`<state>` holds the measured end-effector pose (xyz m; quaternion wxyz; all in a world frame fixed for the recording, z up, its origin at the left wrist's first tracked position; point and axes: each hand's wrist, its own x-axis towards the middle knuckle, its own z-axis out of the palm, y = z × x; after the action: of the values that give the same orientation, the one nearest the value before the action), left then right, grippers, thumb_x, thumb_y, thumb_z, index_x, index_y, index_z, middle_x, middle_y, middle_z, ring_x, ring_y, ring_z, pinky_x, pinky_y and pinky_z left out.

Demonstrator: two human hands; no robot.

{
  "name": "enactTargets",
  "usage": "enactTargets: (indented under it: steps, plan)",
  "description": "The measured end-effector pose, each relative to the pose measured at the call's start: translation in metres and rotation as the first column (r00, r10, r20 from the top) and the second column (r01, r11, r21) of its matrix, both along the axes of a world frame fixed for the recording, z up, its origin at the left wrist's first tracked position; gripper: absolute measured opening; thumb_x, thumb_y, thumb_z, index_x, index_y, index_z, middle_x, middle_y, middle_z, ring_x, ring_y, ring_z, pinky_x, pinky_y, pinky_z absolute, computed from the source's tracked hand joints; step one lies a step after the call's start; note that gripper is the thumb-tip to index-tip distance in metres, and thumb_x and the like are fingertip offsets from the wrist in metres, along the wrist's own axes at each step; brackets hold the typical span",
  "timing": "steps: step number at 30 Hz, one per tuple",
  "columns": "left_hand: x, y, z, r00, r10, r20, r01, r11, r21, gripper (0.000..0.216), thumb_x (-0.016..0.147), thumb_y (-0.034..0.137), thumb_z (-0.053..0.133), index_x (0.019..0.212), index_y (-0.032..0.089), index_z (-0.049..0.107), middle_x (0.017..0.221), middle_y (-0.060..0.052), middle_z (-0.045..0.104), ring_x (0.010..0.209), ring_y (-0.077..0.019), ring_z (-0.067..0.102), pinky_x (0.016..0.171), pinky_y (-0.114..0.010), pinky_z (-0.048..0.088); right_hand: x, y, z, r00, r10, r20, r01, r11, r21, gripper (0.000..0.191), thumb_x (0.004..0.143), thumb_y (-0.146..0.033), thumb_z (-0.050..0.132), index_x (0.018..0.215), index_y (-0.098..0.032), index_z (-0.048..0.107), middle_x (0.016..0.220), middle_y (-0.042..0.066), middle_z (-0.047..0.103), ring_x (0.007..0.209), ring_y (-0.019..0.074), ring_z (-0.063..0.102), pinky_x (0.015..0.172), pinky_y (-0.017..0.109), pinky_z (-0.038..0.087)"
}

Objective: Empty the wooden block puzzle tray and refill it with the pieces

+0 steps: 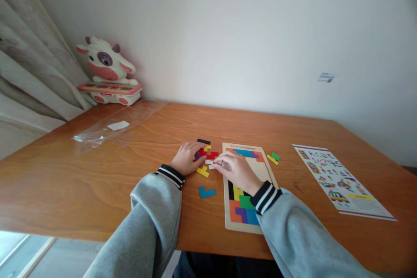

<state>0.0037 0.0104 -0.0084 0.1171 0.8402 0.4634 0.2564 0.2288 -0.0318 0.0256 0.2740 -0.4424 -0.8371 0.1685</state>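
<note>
Pair of hands, loose puzzle pieces, one board.
Right hand (239, 170): fingertips drawn narrow at the board (243, 227)'s left edge, beside white pieces (209, 162); grip unconfirmed. Left hand (189, 157): left of the board, fingers bent about the red piece (211, 155); hold cannot be told. Risks, judged: crowded fingertips may scatter neighbouring pieces; the right cuff (266, 196), low over the board, may drag fitted ones loose. Edges: raised board rim could catch a piece; counter (182, 126) edge lies near the board's near end. Room: widest left of the board, toward the plastic bag (97, 137).
</note>
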Motion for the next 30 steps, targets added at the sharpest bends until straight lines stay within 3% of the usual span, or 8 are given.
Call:
enactTargets:
  steps: [4, 12, 18, 23, 27, 30]
  plan:
    - [0.0, 0.0, 0.001, 0.999, 0.004, 0.034, -0.004, 1.0, -0.006, 0.043, 0.088, 0.044, 0.061, 0.126, 0.023, 0.061, 0.127, -0.009, 0.066, 0.118, -0.0277, 0.059, 0.104, -0.046, 0.045, -0.006, 0.03, -0.011, 0.971, -0.188, 0.149, 0.187, 0.982, 0.021, 0.025, 0.088, -0.041, 0.067, 0.101, -0.02, 0.073, 0.099, 0.009, 0.071, 0.098, 0.0251, 0.063, 0.087, 0.038, 0.046]
    - [-0.002, 0.005, -0.002, 0.995, 0.026, 0.094, -0.021, 0.999, -0.046, 0.05, 0.083, 0.049, 0.07, 0.124, 0.022, 0.062, 0.125, -0.009, 0.067, 0.116, -0.0289, 0.061, 0.102, -0.046, 0.045, -0.014, 0.052, -0.014, 0.95, -0.207, 0.233, 0.23, 0.97, -0.074, 0.023, 0.08, -0.042, 0.075, 0.092, -0.021, 0.074, 0.099, 0.009, 0.072, 0.096, 0.0265, 0.065, 0.085, 0.039, 0.045]
    - [-0.002, 0.006, -0.004, 0.991, 0.02, 0.134, -0.016, 0.999, -0.033, 0.053, 0.079, 0.047, 0.075, 0.124, 0.022, 0.062, 0.124, -0.009, 0.067, 0.115, -0.029, 0.062, 0.102, -0.045, 0.046, -0.016, 0.056, -0.008, 0.977, -0.186, 0.104, 0.206, 0.949, -0.238, 0.022, 0.069, -0.029, 0.084, 0.084, -0.02, 0.07, 0.091, 0.007, 0.074, 0.087, 0.024, 0.068, 0.079, 0.036, 0.05]
    - [-0.002, 0.006, -0.003, 0.99, -0.004, 0.143, 0.006, 1.0, -0.01, 0.047, 0.08, 0.039, 0.075, 0.121, 0.02, 0.062, 0.119, -0.009, 0.069, 0.11, -0.0273, 0.064, 0.099, -0.043, 0.048, -0.017, 0.055, -0.013, 0.981, -0.192, 0.0, 0.184, 0.941, -0.284, 0.023, 0.074, -0.018, 0.079, 0.092, -0.018, 0.065, 0.089, 0.005, 0.074, 0.08, 0.0156, 0.07, 0.072, 0.026, 0.053]
    - [-0.001, 0.005, -0.001, 0.992, -0.002, 0.128, 0.002, 1.0, 0.006, 0.046, 0.081, 0.04, 0.075, 0.12, 0.019, 0.063, 0.119, -0.01, 0.069, 0.11, -0.0271, 0.063, 0.098, -0.042, 0.048, -0.017, 0.059, -0.016, 0.963, -0.237, -0.131, 0.187, 0.931, -0.312, 0.026, 0.076, -0.021, 0.078, 0.1, -0.016, 0.067, 0.095, 0.008, 0.075, 0.084, 0.0165, 0.071, 0.076, 0.027, 0.054]
    - [-0.001, 0.004, 0.0, 0.996, 0.025, 0.084, -0.026, 1.0, 0.015, 0.045, 0.082, 0.043, 0.074, 0.119, 0.02, 0.064, 0.119, -0.01, 0.069, 0.111, -0.0277, 0.063, 0.099, -0.043, 0.047, -0.017, 0.064, -0.015, 0.964, -0.234, -0.129, 0.185, 0.932, -0.312, 0.022, 0.077, -0.021, 0.077, 0.097, -0.016, 0.07, 0.096, 0.009, 0.076, 0.088, 0.0186, 0.071, 0.08, 0.03, 0.054]
